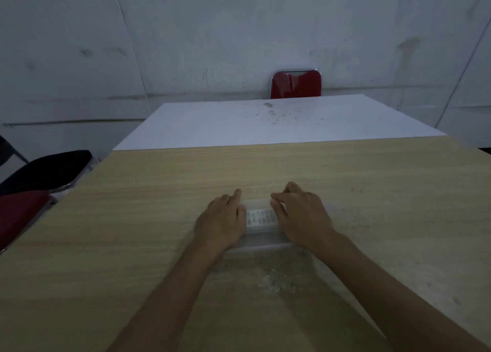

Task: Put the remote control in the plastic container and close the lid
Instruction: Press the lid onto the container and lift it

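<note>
A container (261, 241) sits mid-tabletop (132, 218), toward the near edge, a remote (261, 217) inside. Hands rest on it: left hand (223, 221), right hand (303, 216).

bare table (159, 218) around container (261, 241) — open

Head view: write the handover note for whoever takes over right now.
Left hand: palm down, pressing on the left end of the clear plastic container. It grips nothing.
Right hand: palm down on the container's right end, fingers spread over the top.
The white remote control with rows of small buttons shows between the hands, seen through the clear plastic, so it appears to be inside already.
The container sits on the light wooden table, near the person.
Done: remote in.
Left: the lid looks on, but whether it has snapped shut cannot be seen; press along all edges and check.
</note>
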